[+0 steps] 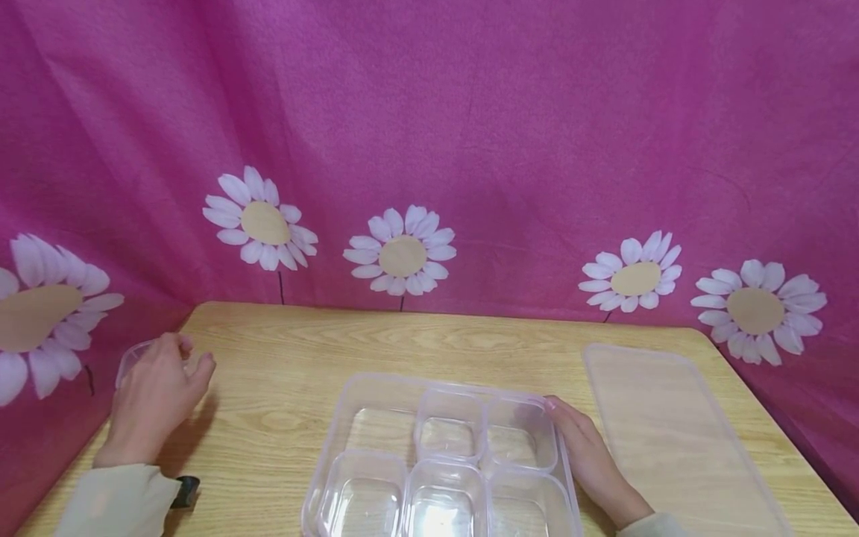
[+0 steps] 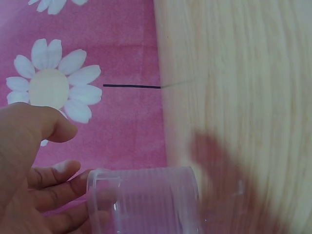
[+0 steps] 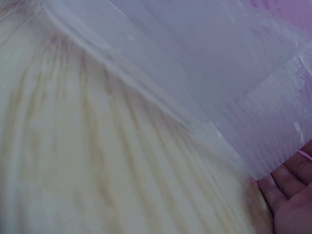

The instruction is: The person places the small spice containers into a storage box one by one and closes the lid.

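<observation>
My left hand (image 1: 150,399) is over a small clear plastic container (image 2: 146,202) at the table's left edge. Its fingers (image 2: 58,195) lie against the container's side, while the thumb stands apart from it. In the head view that hand covers most of the small container. A large clear plastic box (image 1: 379,384) sits at the front middle, with several small square containers (image 1: 450,425) inside; its back-left part shows bare floor. My right hand (image 1: 587,455) rests along the box's right wall, fingertips at the far right corner. The right wrist view shows its fingers beside the box's outer corner.
A flat translucent rectangular lid (image 1: 678,432) lies on the right side of the wooden table (image 1: 268,365). Behind the table and along its sides hangs a pink cloth (image 1: 470,134) with white daisies. A dark band (image 1: 186,492) shows at the left cuff.
</observation>
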The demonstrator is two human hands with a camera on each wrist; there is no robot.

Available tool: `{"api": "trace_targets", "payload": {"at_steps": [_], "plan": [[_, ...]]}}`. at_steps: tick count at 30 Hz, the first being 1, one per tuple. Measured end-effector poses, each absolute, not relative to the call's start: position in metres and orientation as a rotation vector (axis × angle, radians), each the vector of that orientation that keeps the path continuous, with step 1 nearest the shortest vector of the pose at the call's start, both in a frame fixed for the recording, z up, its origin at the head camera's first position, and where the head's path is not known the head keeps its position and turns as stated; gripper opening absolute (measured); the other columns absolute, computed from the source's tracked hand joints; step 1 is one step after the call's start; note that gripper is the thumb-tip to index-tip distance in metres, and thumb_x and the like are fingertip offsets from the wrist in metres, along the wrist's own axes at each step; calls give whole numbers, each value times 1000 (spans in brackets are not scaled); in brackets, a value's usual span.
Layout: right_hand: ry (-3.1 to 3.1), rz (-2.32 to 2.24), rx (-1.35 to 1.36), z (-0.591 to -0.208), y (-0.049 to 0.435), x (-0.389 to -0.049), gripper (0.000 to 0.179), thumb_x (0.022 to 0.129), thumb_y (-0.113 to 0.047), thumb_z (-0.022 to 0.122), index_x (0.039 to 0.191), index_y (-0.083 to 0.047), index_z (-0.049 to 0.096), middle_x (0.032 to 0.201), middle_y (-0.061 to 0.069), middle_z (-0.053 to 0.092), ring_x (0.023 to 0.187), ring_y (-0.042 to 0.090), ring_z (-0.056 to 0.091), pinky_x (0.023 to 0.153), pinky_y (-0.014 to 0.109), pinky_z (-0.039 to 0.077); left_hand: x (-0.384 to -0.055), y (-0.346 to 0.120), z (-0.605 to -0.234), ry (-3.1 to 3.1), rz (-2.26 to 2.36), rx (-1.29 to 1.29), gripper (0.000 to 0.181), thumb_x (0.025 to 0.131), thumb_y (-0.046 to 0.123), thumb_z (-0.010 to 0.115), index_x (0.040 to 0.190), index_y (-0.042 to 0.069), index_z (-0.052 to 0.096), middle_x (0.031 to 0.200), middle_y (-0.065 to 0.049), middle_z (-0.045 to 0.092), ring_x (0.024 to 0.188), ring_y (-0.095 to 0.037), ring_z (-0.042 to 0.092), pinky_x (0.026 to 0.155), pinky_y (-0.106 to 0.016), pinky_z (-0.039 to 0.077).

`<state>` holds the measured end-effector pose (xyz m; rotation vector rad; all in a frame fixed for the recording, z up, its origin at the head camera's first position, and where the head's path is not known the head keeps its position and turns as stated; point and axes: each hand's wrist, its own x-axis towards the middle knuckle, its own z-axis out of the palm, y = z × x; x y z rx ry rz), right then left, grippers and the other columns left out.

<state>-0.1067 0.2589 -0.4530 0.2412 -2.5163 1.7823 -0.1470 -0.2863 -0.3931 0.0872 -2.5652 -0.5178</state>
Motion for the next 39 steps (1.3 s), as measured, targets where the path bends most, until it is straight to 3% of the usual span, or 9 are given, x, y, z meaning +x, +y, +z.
{"api": "trace_targets", "payload": {"at_steps": [4, 7, 9, 16, 21, 27, 31, 39], "plan": [[-2500, 1772, 284, -454, 260, -106, 48, 114, -28, 30, 133, 4, 61, 127, 7, 70, 116, -9, 61, 102, 6, 41, -147, -289, -396, -2581, -526, 106, 35, 94, 27, 59, 100, -8, 55, 80, -25, 62, 88, -50, 57, 87, -61, 39], [-2493, 1754, 322, -454, 260, -106, 47, 114, -26, 30, 129, 3, 63, 118, -3, 71, 113, -5, 64, 100, 6, 42, -146, -292, -396, -2657, -530, 151, 46, 97, 31, 56, 113, -12, 53, 89, -29, 66, 91, -55, 59, 79, -65, 43], [-2497, 1743, 332, -453, 260, -106, 46, 114, -26, 30, 130, 2, 63, 119, -5, 71, 113, -5, 64, 101, 6, 43, -146, -296, -397, -2702, -524, 169, 46, 97, 31, 55, 114, -12, 54, 91, -30, 67, 92, -57, 60, 76, -66, 45], [-2529, 1769, 362, -451, 260, -105, 50, 115, -31, 27, 131, 1, 62, 125, 14, 68, 115, -3, 64, 103, 11, 45, -142, -307, -402, -2782, -435, 128, 28, 97, 23, 53, 97, -2, 66, 90, -34, 68, 80, -58, 62, 60, -64, 46], [-2532, 1800, 351, -449, 260, -106, 51, 114, -31, 27, 135, 2, 59, 126, 8, 69, 114, -2, 65, 100, 14, 49, -141, -308, -403, -2804, -402, 103, 27, 98, 21, 50, 85, 2, 63, 85, -38, 64, 73, -61, 60, 51, -61, 42], [-2536, 1781, 363, -448, 261, -108, 51, 114, -32, 27, 137, 1, 60, 132, 15, 67, 120, -5, 62, 104, 10, 43, -144, -306, -404, -2830, -394, 104, 36, 103, 25, 46, 84, 1, 65, 94, -42, 65, 75, -63, 59, 52, -62, 42], [-2530, 1769, 328, -449, 260, -108, 51, 114, -32, 28, 136, 0, 61, 132, 16, 67, 118, -6, 63, 103, 10, 44, -148, -306, -404, -2853, -351, 62, 40, 105, 24, 43, 86, -2, 67, 94, -41, 66, 76, -61, 59, 59, -65, 44], [-2519, 1760, 327, -453, 261, -106, 49, 114, -30, 28, 134, 1, 62, 127, 11, 70, 115, -4, 65, 102, 12, 46, -151, -304, -404, -2909, -291, 6, 45, 106, 21, 38, 74, 2, 63, 94, -40, 67, 84, -58, 63, 66, -65, 44]]}}
